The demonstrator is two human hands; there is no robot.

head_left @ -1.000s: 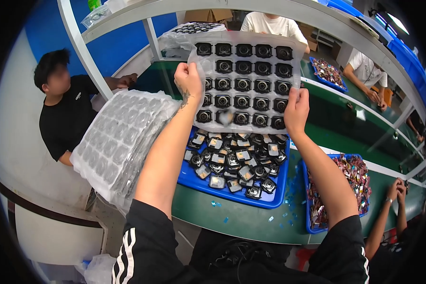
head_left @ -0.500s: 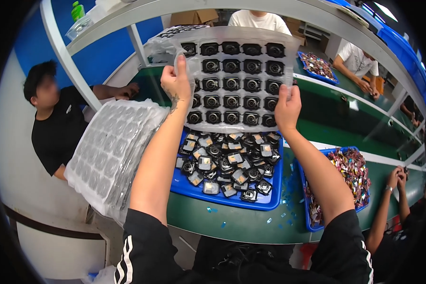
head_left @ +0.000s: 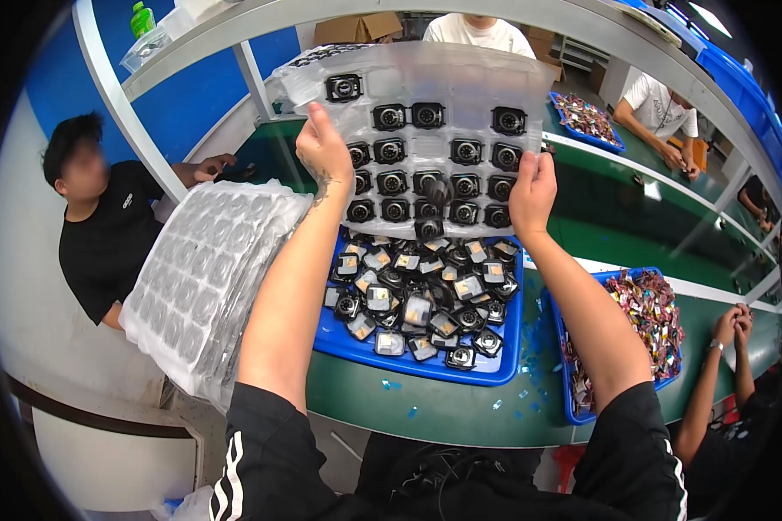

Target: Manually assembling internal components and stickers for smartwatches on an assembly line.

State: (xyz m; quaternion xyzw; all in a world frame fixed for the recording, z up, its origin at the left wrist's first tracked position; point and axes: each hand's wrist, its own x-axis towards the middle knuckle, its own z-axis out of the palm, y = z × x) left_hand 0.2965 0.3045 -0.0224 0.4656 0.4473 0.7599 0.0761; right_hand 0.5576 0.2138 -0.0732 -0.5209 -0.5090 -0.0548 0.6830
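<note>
Between my two hands a clear plastic blister tray (head_left: pixel 495 80) is held up on edge, tilted over a blue bin. My left hand (head_left: pixel 323 149) grips its left side, thumb up. At the right edge my right hand (head_left: pixel 533 193) is closed on it the same way. Black watch-case parts (head_left: pixel 390 151) with round centres sit in part of its pockets; several upper pockets are bare. One or two parts, smeared by motion, are dropping at the tray's lower middle. Below, the blue bin (head_left: pixel 495 377) holds a heap of loose watch-case parts (head_left: pixel 417 309).
A stack of clear blister trays (head_left: pixel 208 269) stands left of my arm. Right of the bin is a blue basket (head_left: pixel 573 415) of small reddish parts. Metal frame bars (head_left: pixel 113 95) cross above and left. Co-workers sit left, across and right of the green table (head_left: pixel 443 417).
Several watch-case parts have left the tray's upper and middle pockets and fallen toward the bin. Both hands stay in nearly the same place on the tray.
</note>
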